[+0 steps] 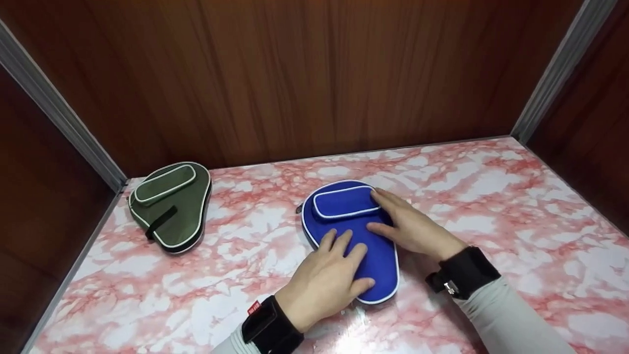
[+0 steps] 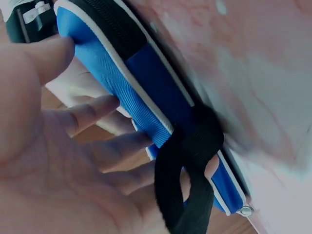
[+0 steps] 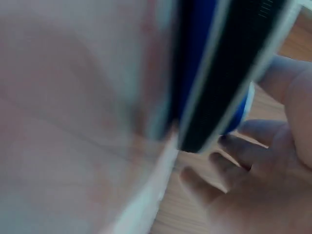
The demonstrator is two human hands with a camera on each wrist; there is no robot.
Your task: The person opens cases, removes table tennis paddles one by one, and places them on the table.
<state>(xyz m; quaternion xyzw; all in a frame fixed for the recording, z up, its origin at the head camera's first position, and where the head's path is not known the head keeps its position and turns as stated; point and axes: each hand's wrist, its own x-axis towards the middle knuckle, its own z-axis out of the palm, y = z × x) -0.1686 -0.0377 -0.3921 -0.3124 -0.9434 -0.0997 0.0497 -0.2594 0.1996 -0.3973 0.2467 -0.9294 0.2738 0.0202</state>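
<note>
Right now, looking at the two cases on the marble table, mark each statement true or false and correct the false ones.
1. Both hands rest on the blue case. True.
2. The green case lies to the right of the blue one. False: it lies to the left, near the corner.
3. The left hand covers the narrow end of the blue case. True.
4. The right hand holds the green case. False: it rests on the blue case.
5. The table is plain white. False: pink and white marble pattern.

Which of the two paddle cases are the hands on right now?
The blue case, mid-table: both the left hand and right hand rest flat on it. The green case lies untouched near the back-left corner.
</note>
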